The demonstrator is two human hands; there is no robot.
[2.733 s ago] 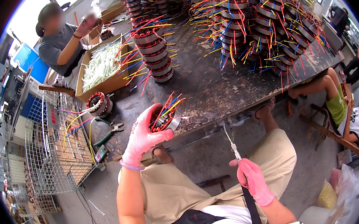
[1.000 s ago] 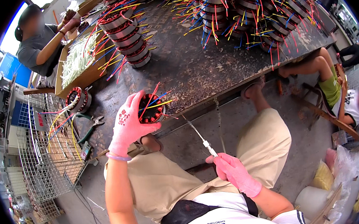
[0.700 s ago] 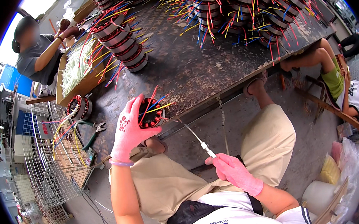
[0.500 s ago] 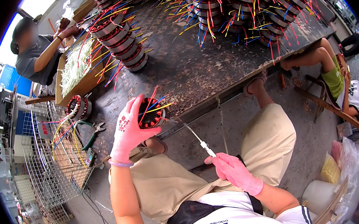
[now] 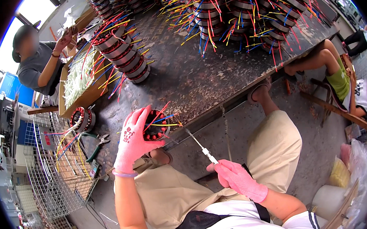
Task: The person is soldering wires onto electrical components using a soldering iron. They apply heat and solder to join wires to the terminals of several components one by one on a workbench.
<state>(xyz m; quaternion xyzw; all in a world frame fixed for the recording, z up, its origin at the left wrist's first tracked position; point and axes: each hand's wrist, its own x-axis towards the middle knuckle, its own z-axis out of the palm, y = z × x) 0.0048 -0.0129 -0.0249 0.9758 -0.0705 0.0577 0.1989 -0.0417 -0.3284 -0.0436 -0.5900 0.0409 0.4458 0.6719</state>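
Observation:
My left hand [image 5: 131, 140], in a pink glove, is wrapped round a motor stator [image 5: 154, 135] at the table's near edge. Red copper windings show inside its ring, and red, blue and yellow leads stick out to the right. My right hand [image 5: 242, 181], also gloved in pink, is closed on a slim tool [image 5: 209, 156] with a white collar and a long thin metal shaft; its exact kind is unclear. The shaft points up and left, its tip close to the end of the yellow lead. Whether they touch I cannot tell.
Left of my hand lie another stator [image 5: 82, 119] and green-handled pliers [image 5: 94, 148]. Stacked stators [image 5: 130, 67] stand behind, with more [image 5: 210, 20] at the back. A cardboard box [image 5: 64, 110] holds white sleeves. A wire rack [image 5: 52, 176] stands left. Two people sit nearby.
The stator's leads have swung lower and to the right, and the tool's tip has shifted slightly left and down, close to the yellow lead. The person at the left has raised their hands.

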